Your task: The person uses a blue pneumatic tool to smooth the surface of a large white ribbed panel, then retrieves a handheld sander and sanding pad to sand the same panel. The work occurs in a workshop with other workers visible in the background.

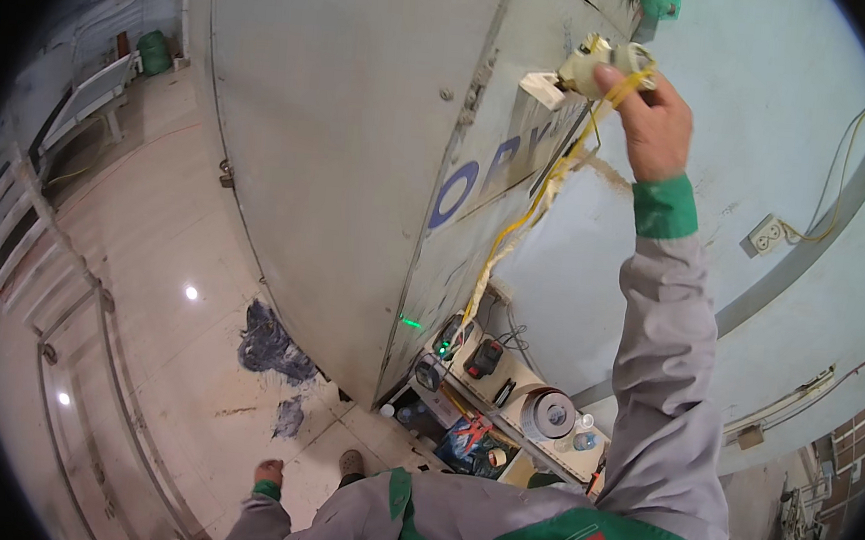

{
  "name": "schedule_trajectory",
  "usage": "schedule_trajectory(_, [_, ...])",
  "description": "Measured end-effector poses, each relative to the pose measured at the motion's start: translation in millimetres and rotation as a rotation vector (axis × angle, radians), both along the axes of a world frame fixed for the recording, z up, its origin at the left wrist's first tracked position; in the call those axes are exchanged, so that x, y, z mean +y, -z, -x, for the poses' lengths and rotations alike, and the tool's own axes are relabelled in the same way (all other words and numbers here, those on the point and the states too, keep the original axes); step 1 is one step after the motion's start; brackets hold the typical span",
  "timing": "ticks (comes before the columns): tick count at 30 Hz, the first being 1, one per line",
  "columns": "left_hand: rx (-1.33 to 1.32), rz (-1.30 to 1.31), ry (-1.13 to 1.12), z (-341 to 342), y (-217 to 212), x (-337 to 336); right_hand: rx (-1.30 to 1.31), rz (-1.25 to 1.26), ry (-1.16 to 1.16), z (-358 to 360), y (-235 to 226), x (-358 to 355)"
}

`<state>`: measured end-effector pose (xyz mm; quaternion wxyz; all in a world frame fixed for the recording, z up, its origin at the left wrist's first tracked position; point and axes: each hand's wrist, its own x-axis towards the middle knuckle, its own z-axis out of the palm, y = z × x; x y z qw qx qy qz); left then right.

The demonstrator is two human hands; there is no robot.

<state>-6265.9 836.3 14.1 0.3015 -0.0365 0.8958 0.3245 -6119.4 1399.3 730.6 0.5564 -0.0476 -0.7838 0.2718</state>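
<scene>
My right hand (653, 125), raised high, has its thumb and fingers closed round a cream round electrical socket (629, 65). Yellow cord (516, 226) is looped at the socket and runs down the side of a large grey metal cabinet (331, 143) to the shelf below. Beside the socket, a pale box-like fitting (543, 89) juts from the cabinet's side. Low on the left hangs my left hand (269, 473), its fingers curled in, with nothing visible in it; it is small and partly foreshortened.
A shelf below holds a black-and-red battery pack (485, 357), a roll of tape-like material (549, 415) and a small clear bottle (585, 439). A wall outlet (767, 234) is at right. Dark plastic sheeting (275, 342) lies on the tiles; metal rails (106, 348) stand left.
</scene>
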Motion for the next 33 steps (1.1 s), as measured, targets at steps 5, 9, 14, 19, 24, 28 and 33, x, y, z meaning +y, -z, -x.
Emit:
schedule_trajectory(5, [0.074, -0.280, -0.038, 97.2, -16.6, 59.4, 0.344, 0.244, -0.065, -27.7, -7.9, -7.5])
schedule_trajectory(9, [0.006, -0.136, 0.226, 110.2, -1.6, 115.5, 0.498, 0.282, -0.215, -66.5, 19.7, -9.0])
schedule_trajectory(14, [-0.287, -0.372, 0.350, 31.7, -41.2, 199.1, 0.649, 0.518, -0.276, -125.7, 74.6, -9.4])
schedule_trajectory(19, [-0.154, -0.673, 0.850, -60.4, -180.1, 313.2, 0.790, 0.748, -0.330, -189.7, 138.9, -27.6])
schedule_trajectory(24, [-0.141, -0.766, 0.997, -115.5, -227.1, 365.8, 0.993, 1.040, -0.559, -273.4, 217.4, -67.4])
schedule_trajectory(28, [-0.493, -0.603, 0.778, -139.5, -169.1, 363.2, 1.131, 1.199, -0.251, -339.8, 290.3, -98.2])
schedule_trajectory(33, [-0.580, -0.297, 0.749, -153.5, -91.3, 352.3, 1.243, 1.403, 0.058, -399.8, 380.6, -123.9])
